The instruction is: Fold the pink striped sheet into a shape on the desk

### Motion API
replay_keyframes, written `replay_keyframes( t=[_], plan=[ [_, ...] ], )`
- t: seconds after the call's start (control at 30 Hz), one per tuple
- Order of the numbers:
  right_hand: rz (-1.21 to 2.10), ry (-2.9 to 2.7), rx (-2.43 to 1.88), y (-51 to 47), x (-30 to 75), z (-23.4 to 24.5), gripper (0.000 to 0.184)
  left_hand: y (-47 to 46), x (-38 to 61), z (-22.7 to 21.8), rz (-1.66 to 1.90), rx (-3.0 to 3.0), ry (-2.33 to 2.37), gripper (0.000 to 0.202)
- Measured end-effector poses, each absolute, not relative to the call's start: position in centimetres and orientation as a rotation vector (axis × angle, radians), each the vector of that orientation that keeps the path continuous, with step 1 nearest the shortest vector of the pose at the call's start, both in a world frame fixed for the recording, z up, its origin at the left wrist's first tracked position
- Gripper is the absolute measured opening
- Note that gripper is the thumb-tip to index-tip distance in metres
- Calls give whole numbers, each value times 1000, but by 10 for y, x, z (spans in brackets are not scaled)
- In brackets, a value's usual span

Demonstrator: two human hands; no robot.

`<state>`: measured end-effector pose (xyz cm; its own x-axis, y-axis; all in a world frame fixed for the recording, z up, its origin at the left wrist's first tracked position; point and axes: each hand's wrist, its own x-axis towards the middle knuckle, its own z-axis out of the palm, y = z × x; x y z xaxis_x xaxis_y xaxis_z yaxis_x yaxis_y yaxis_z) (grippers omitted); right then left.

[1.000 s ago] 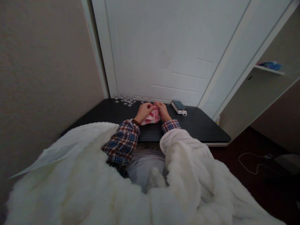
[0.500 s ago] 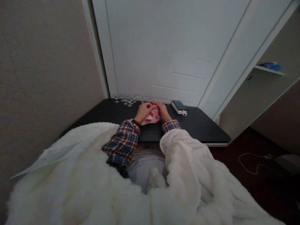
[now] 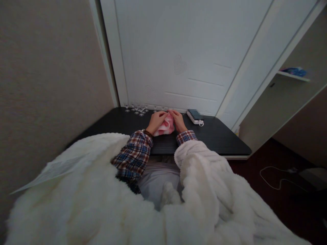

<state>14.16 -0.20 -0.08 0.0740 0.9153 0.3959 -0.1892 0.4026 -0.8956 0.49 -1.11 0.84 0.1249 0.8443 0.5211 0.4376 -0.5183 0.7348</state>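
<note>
Cloth (image 3: pixel 166 127), rumpled, blotchy pink, in pinch of left hand (image 3: pixel 156 121) and right hand (image 3: pixel 178 120)

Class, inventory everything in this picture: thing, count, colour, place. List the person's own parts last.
Cloth: one, pink and white, between the hands
Small glasses: several, clear, table's far edge
Boxy object: one, dark top, pale sides, table, right; partly blurred
Table: one, black, under the hands
Panel: one, white, behind the table
Wall: one, brownish grey, left
Shelf: one, pale, far right
Bundle: one, mostly blue, on the shelf
Cable: one, white, floor, right
Fluffy garment: one, white, foreground
Plaid sleeves: two, blue, red and white, forearms
Left hand: one, bare, pinching the cloth
Right hand: one, bare, pinching the cloth
</note>
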Motion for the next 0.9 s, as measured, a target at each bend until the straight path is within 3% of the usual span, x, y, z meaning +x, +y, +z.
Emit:
replay_keyframes(
  t=[0.5, 0.9],
  plan=[
    [1022, -1246, -841, -8, 141, 0, 40, -8, 3, 4, 1403, 1929, 1229, 27],
    [1048, -1228, -850, -6, 142, -2, 40, -3, 2, -3, 1404, 1808, 1116, 34]
  ],
)
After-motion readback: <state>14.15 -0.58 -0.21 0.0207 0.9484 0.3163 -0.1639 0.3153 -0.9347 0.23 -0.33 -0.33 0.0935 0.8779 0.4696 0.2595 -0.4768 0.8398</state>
